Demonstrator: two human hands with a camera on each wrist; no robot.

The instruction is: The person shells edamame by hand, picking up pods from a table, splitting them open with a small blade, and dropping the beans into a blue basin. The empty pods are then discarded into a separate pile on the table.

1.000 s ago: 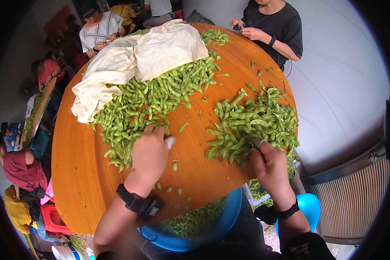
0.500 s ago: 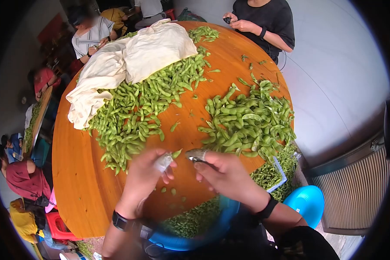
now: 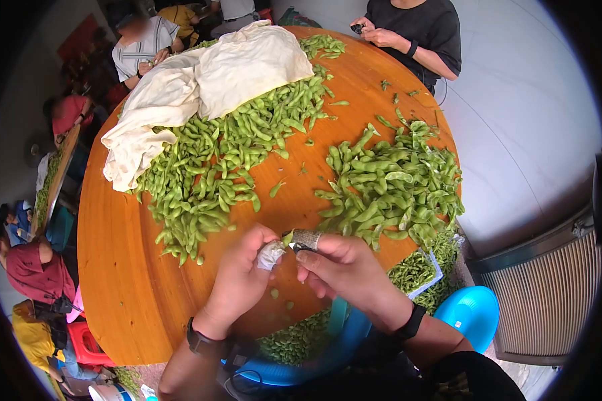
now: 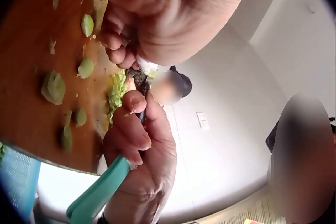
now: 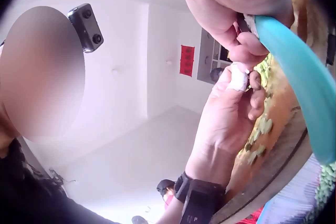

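Note:
My left hand [image 3: 237, 277], its thumb wrapped in white, pinches a green pod [image 3: 287, 238] above the table's near edge. Close against it on the right, my right hand [image 3: 358, 267] holds a small dark-tipped tool; one finger wears a grey wrap [image 3: 307, 238]. The tool's teal handle [image 4: 100, 192] sticks out below the right hand in the left wrist view. Both hands' fingertips nearly meet in the right wrist view, where the pod is mostly hidden. Loose beans [image 4: 85, 68] lie on the wood beneath.
Pods are heaped left [image 3: 194, 200] and right [image 3: 394, 180] on the round table [image 3: 120, 287]. White cloth [image 3: 247, 67] partly covers the left heap. Below the edge are a blue basin [image 3: 358, 334] holding beans and a blue bowl [image 3: 469, 314]. Several people sit or stand around.
From the two heaps, my hands have come together at the near edge. The pod in my left hand has moved up to the tool in my right hand.

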